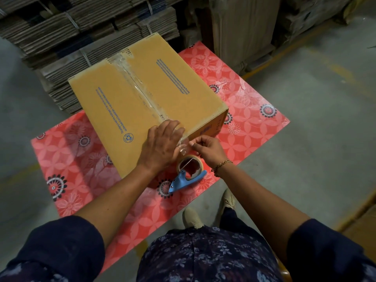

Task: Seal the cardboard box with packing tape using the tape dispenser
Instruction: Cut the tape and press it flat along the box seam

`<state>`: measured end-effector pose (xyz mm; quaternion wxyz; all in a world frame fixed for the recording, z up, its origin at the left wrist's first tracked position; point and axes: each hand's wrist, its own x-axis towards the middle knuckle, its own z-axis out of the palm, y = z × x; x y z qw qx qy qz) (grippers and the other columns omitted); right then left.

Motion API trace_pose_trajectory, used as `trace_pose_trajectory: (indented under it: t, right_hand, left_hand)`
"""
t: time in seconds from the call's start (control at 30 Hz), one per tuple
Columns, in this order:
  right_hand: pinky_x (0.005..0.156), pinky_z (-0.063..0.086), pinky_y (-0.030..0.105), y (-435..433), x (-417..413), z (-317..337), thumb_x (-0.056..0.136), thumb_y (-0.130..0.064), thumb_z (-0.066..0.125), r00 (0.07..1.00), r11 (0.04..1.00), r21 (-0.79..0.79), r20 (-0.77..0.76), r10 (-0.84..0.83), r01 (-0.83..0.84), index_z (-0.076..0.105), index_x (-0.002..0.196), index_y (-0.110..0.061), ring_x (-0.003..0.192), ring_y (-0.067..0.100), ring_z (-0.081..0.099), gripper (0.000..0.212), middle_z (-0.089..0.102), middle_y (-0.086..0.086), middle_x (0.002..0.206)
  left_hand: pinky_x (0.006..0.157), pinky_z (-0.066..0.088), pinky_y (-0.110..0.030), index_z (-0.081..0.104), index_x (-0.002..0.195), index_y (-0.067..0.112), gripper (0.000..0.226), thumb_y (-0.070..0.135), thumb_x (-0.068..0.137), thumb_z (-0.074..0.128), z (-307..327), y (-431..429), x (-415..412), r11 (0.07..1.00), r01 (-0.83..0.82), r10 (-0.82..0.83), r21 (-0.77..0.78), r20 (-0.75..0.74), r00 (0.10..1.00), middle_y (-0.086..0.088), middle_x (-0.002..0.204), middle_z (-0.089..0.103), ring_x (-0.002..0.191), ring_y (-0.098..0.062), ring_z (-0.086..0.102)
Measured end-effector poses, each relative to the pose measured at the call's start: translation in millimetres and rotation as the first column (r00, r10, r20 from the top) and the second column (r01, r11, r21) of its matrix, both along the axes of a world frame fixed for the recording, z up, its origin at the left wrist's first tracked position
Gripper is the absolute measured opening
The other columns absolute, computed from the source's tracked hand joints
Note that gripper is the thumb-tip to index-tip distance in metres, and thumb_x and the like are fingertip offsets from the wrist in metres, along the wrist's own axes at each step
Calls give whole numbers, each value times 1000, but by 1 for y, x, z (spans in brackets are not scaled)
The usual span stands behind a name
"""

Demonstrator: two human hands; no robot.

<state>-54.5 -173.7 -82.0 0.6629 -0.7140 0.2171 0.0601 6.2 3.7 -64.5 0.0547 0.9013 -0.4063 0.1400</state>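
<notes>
A closed cardboard box (146,102) stands on a red floral-patterned table (254,110), reaching toward the table's far edge, with clear packing tape (140,86) running along its centre seam. The left hand (160,145) lies flat, fingers spread, on the box top at its near edge, pressing the tape end where it folds over the edge. The right hand (207,148) is just beside it at the box's near side, thumb and forefinger pinched on the loose, crinkled end of tape hanging below the left fingertips. The blue-handled tape dispenser (188,171) rests on the table near its front edge, just below both hands, touched by neither. A bracelet (220,166) circles the right wrist.
</notes>
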Motion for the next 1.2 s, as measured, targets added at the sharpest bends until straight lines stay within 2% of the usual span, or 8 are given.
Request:
trace_pose_trajectory:
  t: [0.13, 0.23, 0.37, 0.57, 0.77, 1.0, 1.1, 1.2]
  right_hand:
    - [65, 50, 37, 1, 1, -7, 89, -16, 71, 1000, 1000, -29, 16, -5, 5, 67, 80, -14, 65, 15, 58, 10, 66, 3, 72]
    - [69, 55, 44, 2, 1, -13, 85, -24, 73, 999, 997, -69, 27, -17, 19, 66, 75, -24, 66, 14, 60, 12, 66, -4, 69]
    - [67, 55, 45, 4, 1, -17, 84, -28, 73, 999, 995, -98, 42, -23, 27, 65, 74, -26, 66, 14, 60, 13, 66, -4, 70]
    - [64, 51, 36, 8, 6, -19, 87, -21, 72, 996, 988, -147, 87, -35, 48, 63, 74, -28, 65, 9, 57, 18, 64, -6, 70]
    - [63, 52, 25, 14, 6, -23, 88, -17, 72, 991, 984, -146, 100, -89, 103, 67, 82, -14, 66, 6, 59, 9, 66, -4, 72]
    - [64, 51, 26, 13, 4, -25, 89, -23, 72, 991, 976, -196, 104, -81, 100, 69, 83, -14, 70, 11, 63, 10, 67, -5, 73]
    - [63, 50, 23, 13, 4, -25, 89, -23, 71, 992, 975, -199, 103, -79, 98, 70, 85, -13, 70, 10, 63, 11, 68, -6, 73]
    - [63, 49, 22, 13, 4, -25, 89, -23, 71, 992, 975, -201, 98, -75, 94, 70, 84, -15, 68, 8, 62, 10, 68, -7, 73]
  left_hand:
    - [93, 45, -47, 65, 116, 16, 21, 22, 97, 60, -5, 4, -6, 969, 247, -240, -28, 146, 960, -9, 122, 56, 121, -29, 53]
    - [89, 45, -45, 58, 113, 19, 19, 13, 97, 49, -3, 4, -7, 953, 299, -288, -36, 186, 939, -7, 115, 48, 113, -28, 49]
    - [81, 41, -43, 56, 93, 19, 4, 17, 91, 54, 0, 5, -8, 949, 314, -305, -18, 179, 935, -9, 95, 61, 102, -28, 46]
    - [77, 38, -43, 54, 84, 18, 9, 11, 86, 60, -4, 4, -6, 972, 235, -234, 13, 149, 961, -9, 88, 58, 95, -29, 46]
    - [69, 38, -43, 48, 89, 20, 11, 16, 87, 58, 0, -1, -6, 985, 165, -168, 39, 72, 983, -8, 82, 53, 77, -30, 53]
    - [70, 40, -44, 63, 75, 15, 23, 37, 80, 67, 4, 0, -5, 988, 103, -97, 111, -64, 993, -7, 89, 56, 87, -31, 50]
    - [68, 40, -44, 62, 70, 13, 35, 45, 83, 66, 9, 1, -6, 998, 62, -61, 9, -107, 992, -8, 85, 53, 86, -30, 49]
    - [75, 43, -46, 60, 86, 14, 40, 54, 89, 62, 9, 0, -7, 997, -68, 65, -31, -87, 994, -10, 97, 59, 97, -34, 57]
